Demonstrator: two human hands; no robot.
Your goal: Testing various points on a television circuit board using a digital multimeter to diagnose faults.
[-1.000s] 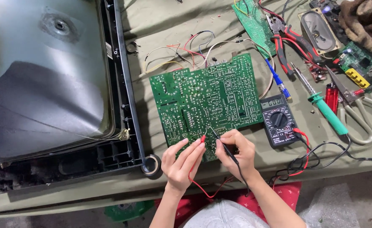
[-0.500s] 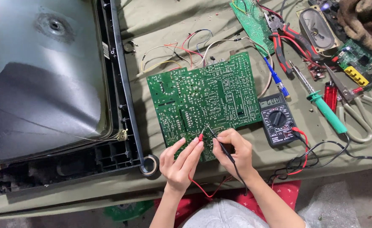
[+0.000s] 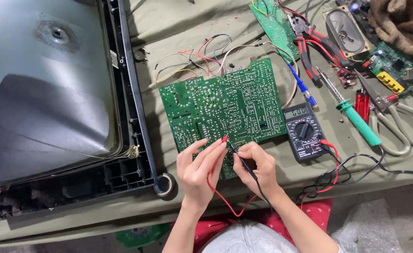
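Left hand (image 3: 198, 169) pinching the red probe (image 3: 224, 139), right hand (image 3: 257, 167) pinching the black probe (image 3: 242, 161). Both tips down on the green circuit board (image 3: 225, 105). Multimeter (image 3: 305, 132) just right of the right hand.

Multimeter (image 3: 303, 131) crowds the circuit board (image 3: 225, 105); left cloth (image 3: 169, 56) open

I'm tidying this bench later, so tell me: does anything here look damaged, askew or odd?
Nothing looks broken. The green circuit board lies tilted, solder side up, with loose wires trailing from its top edge. The left hand and right hand hold probes to its near edge. Pliers, soldering iron and scissors lie scattered to the right.
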